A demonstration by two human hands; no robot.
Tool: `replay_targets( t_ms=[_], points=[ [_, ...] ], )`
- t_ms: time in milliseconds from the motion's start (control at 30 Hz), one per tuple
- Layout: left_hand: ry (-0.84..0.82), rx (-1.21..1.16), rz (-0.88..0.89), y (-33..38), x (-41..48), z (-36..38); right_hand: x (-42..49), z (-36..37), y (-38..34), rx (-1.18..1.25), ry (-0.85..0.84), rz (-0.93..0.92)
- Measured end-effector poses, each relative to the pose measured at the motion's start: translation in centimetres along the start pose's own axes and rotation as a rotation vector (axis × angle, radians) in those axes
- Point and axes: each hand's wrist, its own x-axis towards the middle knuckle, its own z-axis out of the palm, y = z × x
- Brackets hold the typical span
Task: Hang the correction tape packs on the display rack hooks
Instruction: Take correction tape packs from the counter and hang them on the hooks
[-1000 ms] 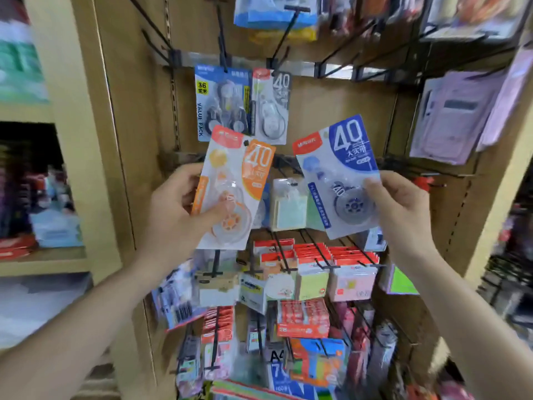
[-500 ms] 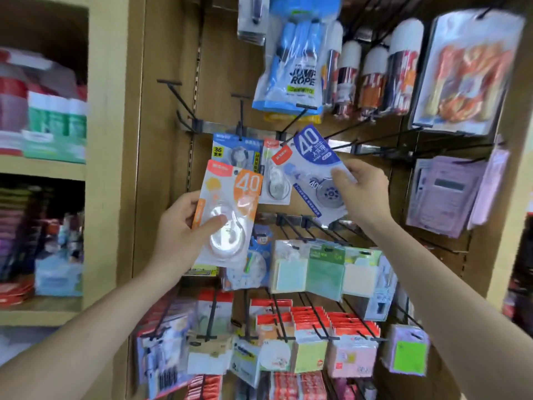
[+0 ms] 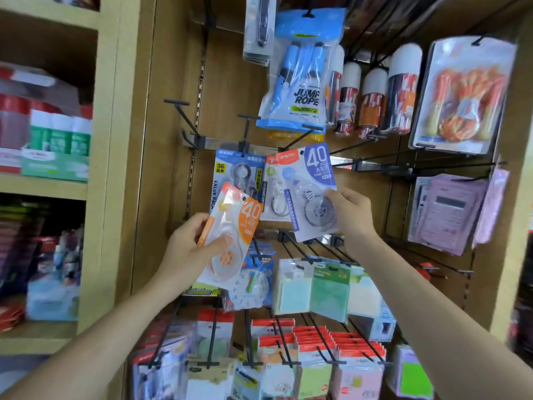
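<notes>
Wooden rack [image 3: 173,197]: left hand [image 3: 190,249] grips orange pack [image 3: 245,217], right hand [image 3: 353,217] pinches blue pack [image 3: 314,174] overlapping hung packs [image 3: 236,174] under jump-rope bag [image 3: 300,82].

Left of the value pack [image 3: 227,179], a bare hook [image 3: 186,118] juts out over open back panel [image 3: 173,174]; approach there is unobstructed. Above-right of the value pack, the jump rope bag [image 3: 300,90] overhangs the tip of the next hook [image 3: 301,136]. Directly right, a hung grey pack [image 3: 275,194] and the blue pack [image 3: 313,183] cover the panel. Below, the orange pack [image 3: 230,235] and loaded hooks [image 3: 291,248] crowd access.
</notes>
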Motion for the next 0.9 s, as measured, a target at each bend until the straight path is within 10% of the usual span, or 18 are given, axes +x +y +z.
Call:
replay_targets(
  t_ms=[900],
  points=[
    [-0.013, 0.031, -0.056, -0.1, -0.4, 0.2, -1.3, 0.7, -0.7, 0.016, 0.118, -0.049]
  ],
)
